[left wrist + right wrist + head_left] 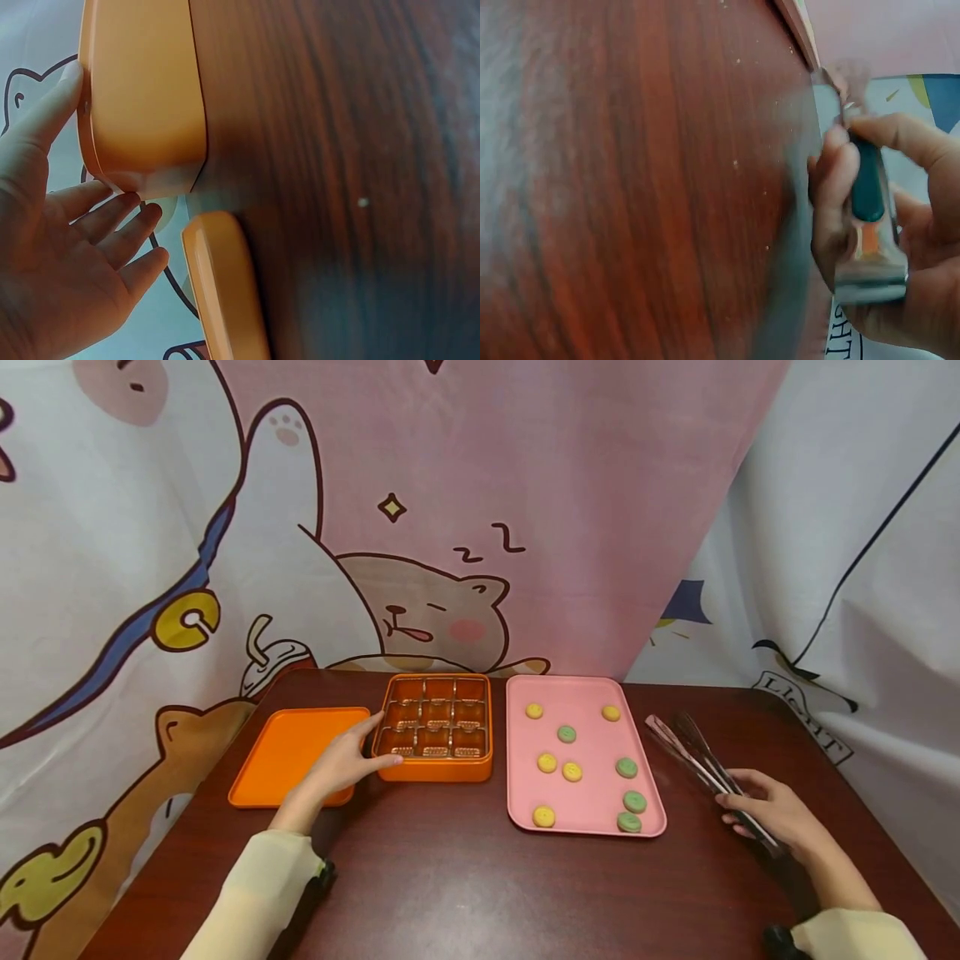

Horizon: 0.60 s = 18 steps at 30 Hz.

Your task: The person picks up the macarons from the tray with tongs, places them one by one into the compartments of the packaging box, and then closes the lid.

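An orange box (438, 769) with a clear divided insert (437, 727) stands left of the table's middle. My left hand (337, 768) touches its left side and near corner, thumb on the rim and fingers spread, as the left wrist view (67, 232) also shows. At the right, my right hand (776, 810) holds a pair of metal tongs (686, 756) by the handle, the far ends apart and pointing away to the left. A green grip (868, 180) on the tongs appears in the right wrist view. Between the hands lies a pink tray (581, 802) bearing several small round yellow pieces (547, 763) and green pieces (627, 767).
A flat orange lid (285, 752) lies on the dark wooden table (450, 877) to the left of the box, partly behind my left forearm. A printed cloth (600, 527) hangs behind the table's far edge and along both sides.
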Tool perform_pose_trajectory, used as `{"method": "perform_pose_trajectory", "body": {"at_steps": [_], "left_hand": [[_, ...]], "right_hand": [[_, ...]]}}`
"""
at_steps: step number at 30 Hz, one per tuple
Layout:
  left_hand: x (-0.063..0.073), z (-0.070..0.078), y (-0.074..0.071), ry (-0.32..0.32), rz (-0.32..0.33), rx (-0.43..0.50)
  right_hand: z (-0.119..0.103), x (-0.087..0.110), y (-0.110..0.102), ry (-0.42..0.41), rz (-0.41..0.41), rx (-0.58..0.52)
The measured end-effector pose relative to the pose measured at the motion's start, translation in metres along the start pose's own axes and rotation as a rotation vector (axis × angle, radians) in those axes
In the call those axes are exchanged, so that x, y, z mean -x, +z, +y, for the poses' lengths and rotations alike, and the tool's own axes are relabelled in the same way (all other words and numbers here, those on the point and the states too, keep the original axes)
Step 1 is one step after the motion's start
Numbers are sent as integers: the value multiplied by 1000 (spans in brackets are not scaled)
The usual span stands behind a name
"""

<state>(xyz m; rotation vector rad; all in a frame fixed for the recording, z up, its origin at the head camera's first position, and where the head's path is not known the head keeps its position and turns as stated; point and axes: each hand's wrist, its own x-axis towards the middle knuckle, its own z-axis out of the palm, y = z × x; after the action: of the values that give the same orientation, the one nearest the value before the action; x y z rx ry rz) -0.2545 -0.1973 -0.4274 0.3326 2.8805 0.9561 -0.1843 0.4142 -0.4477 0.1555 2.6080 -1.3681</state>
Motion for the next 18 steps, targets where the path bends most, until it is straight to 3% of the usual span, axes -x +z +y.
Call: {"method": "perform_pose_trajectory", "body": {"at_steps": [7,18], "left_hand": [[1,-3,0,-3,-1,5],[-1,-5,0,0,0,7]], "right_hand": [[-4,6,-1,-78,19,18],[-19,21,-1,-205,-23,11]]}}
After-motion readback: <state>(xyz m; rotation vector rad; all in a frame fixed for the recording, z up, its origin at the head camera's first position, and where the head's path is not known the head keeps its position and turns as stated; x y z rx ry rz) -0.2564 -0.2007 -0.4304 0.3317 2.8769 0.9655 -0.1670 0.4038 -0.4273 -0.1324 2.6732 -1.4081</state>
